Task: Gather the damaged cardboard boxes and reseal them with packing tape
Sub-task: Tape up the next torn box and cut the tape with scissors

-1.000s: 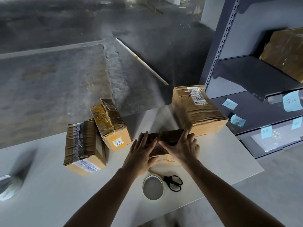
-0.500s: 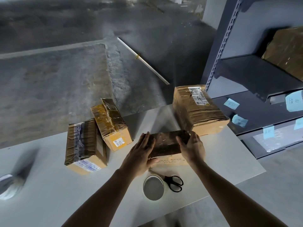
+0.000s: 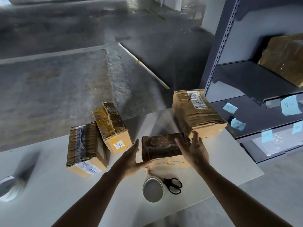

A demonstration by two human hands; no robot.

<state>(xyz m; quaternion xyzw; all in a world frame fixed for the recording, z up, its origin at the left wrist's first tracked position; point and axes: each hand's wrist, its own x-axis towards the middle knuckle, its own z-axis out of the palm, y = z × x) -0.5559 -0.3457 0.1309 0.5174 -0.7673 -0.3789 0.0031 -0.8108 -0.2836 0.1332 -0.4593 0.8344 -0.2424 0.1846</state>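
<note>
Step in hand: you are positioning the small box [image 3: 164,146], centre of frame on the surface [image 3: 49,185], ahead of taping.

Left hand [image 3: 131,159] is at the box's lower-left corner, fingers [image 3: 136,145] straight and wide, thumb touching the near edge. Right hand [image 3: 195,149] is at the right end, fingers [image 3: 196,136] spread and holding nothing. Can't tell if the palm is in contact.

The box top is wrapped in dark wrinkled tape, and a torn strip hangs at the near-left corner.

The roll [image 3: 153,190] sits just below the box, with scissors [image 3: 174,185] touching it on the right. Neither is in hand.

Next move, as I judge it: free one hand for the roll, steady the box with the other, then run tape over the loose corner.

Containers:
- The big box [image 3: 195,112] is upper right of centre, crumpled, near the small box.
- The tilted box [image 3: 111,126] leans on the flat box [image 3: 85,148], left of centre.
- All four are closed, so contents aren't visible.
- Another box [image 3: 285,58] sits on the shelf [image 3: 242,74] at upper right, also closed.
- The lower shelf levels carry blue notes [image 3: 229,107]. What's inside looks plastic-wrapped, but I can't tell what it is.
</note>
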